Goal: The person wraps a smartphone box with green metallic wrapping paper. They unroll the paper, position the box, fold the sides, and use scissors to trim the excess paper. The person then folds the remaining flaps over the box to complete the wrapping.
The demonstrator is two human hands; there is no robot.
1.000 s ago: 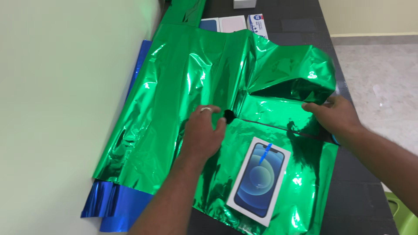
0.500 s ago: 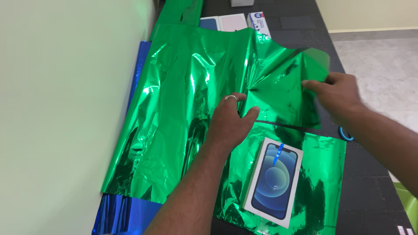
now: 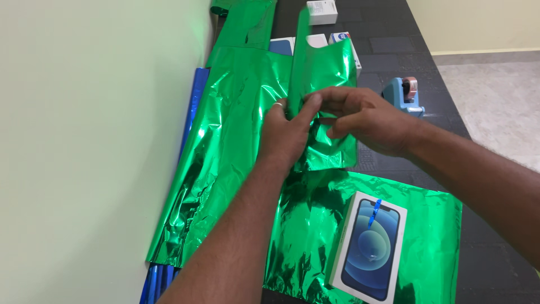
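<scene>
A large sheet of shiny green foil wrapping paper lies along the wall on a dark table. Its right flap is folded up and over to the left. My left hand and my right hand meet at the fold and both pinch that green flap. A separate cut piece of green foil lies nearer me, with a white phone box showing a blue phone picture resting on it.
Blue foil paper lies under the green sheet by the pale wall. A light blue tape dispenser stands to the right. Several small boxes sit at the table's far end. The table's right edge drops to a tiled floor.
My right hand has carried the green flap from the right over to the left. My left hand rose to meet it at the fold. The tape dispenser has become visible.
</scene>
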